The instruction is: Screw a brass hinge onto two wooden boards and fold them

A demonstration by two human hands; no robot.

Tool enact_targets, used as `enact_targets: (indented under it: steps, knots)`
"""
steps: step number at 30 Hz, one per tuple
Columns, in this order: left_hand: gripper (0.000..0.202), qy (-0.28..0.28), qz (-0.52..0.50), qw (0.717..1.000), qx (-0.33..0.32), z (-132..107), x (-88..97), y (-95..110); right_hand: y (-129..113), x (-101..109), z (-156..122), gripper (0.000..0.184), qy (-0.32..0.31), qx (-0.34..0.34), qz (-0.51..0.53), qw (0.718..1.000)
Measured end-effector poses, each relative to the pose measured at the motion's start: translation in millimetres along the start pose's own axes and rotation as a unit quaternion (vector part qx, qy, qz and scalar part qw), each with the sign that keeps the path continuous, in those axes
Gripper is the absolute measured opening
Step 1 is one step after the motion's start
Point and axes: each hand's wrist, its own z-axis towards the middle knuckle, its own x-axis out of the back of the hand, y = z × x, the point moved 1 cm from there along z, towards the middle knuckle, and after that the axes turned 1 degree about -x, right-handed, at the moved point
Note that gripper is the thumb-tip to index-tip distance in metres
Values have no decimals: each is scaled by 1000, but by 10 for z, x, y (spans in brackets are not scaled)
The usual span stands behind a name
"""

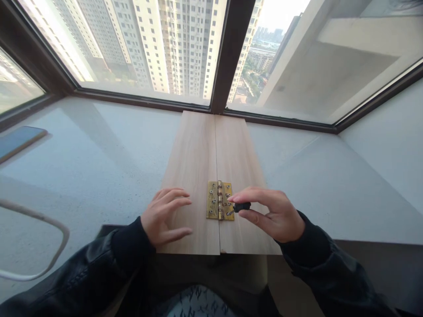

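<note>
On a pale windowsill, the left hand (165, 215) is pressed flat, fingers spread, on the left wooden board (191, 176), the brass hinge (220, 200) spans the seam, and the right hand (272, 213) is pinched on a short black screwdriver (239, 207), best kept square to the screw.

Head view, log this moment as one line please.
left hand: flat on left board | right hand: holds small screwdriver, tip at brass hinge | hinge: spans both boards | phone: far left on sill
</note>
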Motion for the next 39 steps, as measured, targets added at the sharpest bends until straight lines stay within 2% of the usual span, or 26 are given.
enact_targets:
  steps: [2,5,7,9,12,16,20,22,24,26,29,35,39]
  knots:
    - [32,43,-9,999,19,3,5,-38,-21,48,34,19,-4,42,-97,994]
    - [17,112,-18,993,41,13,13,-114,-55,82,90,27,15,116,-242,963]
    - [11,143,-20,988,47,17,17,-156,-92,91,121,30,-18,135,-308,942]
    - [8,155,-16,986,50,17,20,-181,-148,107,141,29,-84,118,-342,928]
    - [7,160,-16,986,53,11,21,-189,-252,152,156,31,-179,60,-336,923]
    - [7,161,-12,985,66,5,22,-182,-352,208,183,35,-223,18,-324,919]
    - [6,162,-15,984,66,7,32,-175,-384,182,233,25,-222,28,-342,913]
    - [6,160,-19,985,61,8,34,-178,-398,149,253,21,-212,21,-386,897]
    - [6,159,-23,985,57,6,30,-188,-428,118,264,33,-194,23,-443,875]
    - [6,162,-29,985,57,2,19,-203,-466,90,265,45,-183,39,-464,866]
    - [6,160,-31,985,61,-2,5,-220,-488,56,264,48,-177,66,-448,874]
    - [6,155,-32,985,65,-7,8,-228,-281,47,291,52,-86,179,-435,878]
    - [6,146,-35,986,71,-22,8,-225,-164,59,239,49,-98,182,-410,888]
